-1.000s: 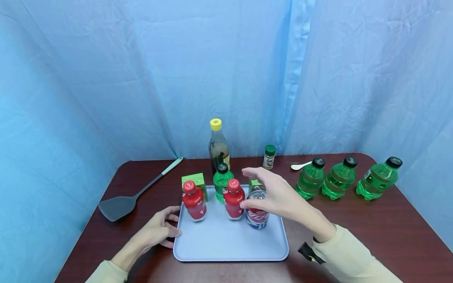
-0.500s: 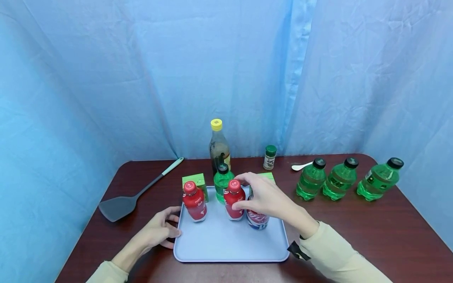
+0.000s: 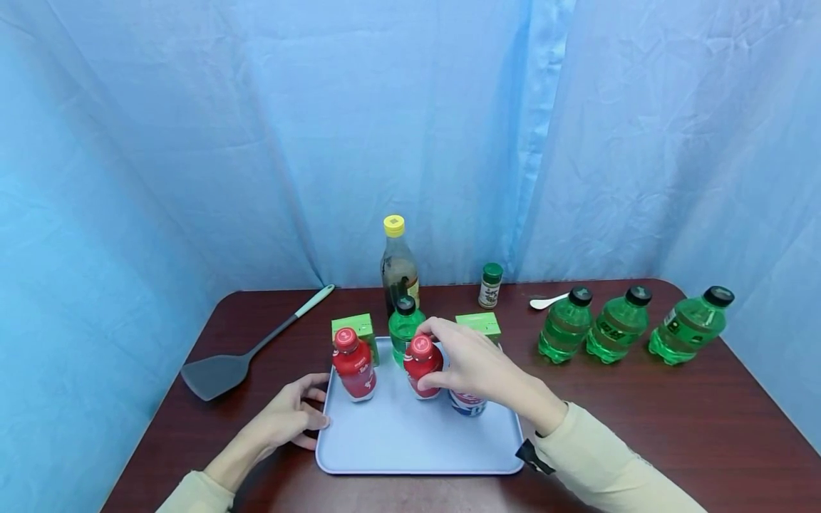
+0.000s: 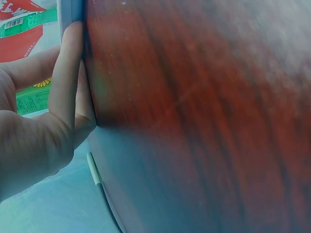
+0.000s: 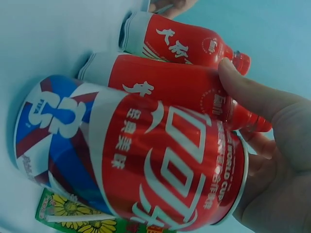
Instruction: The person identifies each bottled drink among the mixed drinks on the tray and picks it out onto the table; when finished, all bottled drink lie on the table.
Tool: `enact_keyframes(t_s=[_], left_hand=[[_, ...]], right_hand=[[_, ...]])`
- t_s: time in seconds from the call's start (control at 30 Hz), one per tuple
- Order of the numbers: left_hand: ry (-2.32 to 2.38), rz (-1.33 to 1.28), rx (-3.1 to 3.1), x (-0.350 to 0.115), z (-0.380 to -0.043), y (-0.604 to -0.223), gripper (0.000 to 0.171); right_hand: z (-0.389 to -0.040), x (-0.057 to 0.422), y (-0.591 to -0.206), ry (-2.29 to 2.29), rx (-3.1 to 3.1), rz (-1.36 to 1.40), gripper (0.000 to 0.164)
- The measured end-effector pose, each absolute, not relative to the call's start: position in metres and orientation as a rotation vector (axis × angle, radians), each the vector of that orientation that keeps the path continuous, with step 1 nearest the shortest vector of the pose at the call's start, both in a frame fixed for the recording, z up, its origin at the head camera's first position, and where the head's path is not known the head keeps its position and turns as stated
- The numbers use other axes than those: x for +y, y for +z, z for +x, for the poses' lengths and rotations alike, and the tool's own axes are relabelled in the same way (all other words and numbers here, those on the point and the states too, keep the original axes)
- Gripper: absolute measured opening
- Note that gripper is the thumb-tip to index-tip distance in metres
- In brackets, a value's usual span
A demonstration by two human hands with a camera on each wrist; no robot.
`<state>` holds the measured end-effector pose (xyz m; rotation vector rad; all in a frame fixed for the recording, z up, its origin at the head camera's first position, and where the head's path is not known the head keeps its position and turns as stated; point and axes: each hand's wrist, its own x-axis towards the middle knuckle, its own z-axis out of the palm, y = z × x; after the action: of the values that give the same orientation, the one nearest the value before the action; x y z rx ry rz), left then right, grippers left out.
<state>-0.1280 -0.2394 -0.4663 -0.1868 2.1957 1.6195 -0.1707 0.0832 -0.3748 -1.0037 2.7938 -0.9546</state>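
In the head view, my right hand (image 3: 477,360) grips a red bottle (image 3: 420,370) with a red cap near the middle of a pale blue tray (image 3: 410,449). In the right wrist view the thumb presses the shoulder of this red bottle (image 5: 165,90), the other fingers partly hidden behind it. A red, white and blue drink can (image 5: 121,150) stands close in front of the hand. Another red bottle (image 3: 354,367) stands at the tray's left. My left hand (image 3: 288,413) touches the tray's left edge, its fingers (image 4: 68,73) laid along the rim.
Green cartons (image 3: 479,324) and a green bottle (image 3: 404,328) stand toward the tray's back. Behind are a yellow-capped sauce bottle (image 3: 399,271) and a seasoning jar (image 3: 490,285). Three green bottles (image 3: 564,328) and a white spoon (image 3: 547,302) are right; a spatula (image 3: 218,374) lies left.
My right hand has moved left past the can and closed round the middle red bottle, whose cap has shifted slightly toward me. My left hand has stayed at the tray edge.
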Motion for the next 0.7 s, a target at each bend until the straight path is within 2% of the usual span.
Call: enact_keyframes(t_s=[0.33,0.7], left_hand=[[1.605,-0.23,2.214,-0.238,-0.128,-0.468,0.077],[1.638,-0.2,2.194,-0.237,-0.126,-0.464,0.076]], right_hand=[[-0.166,0.069,-0.379,-0.961,2.677,-1.233,0.064],[-0.165,0.056,-0.383,-0.996,2.587,-1.288,0.055]])
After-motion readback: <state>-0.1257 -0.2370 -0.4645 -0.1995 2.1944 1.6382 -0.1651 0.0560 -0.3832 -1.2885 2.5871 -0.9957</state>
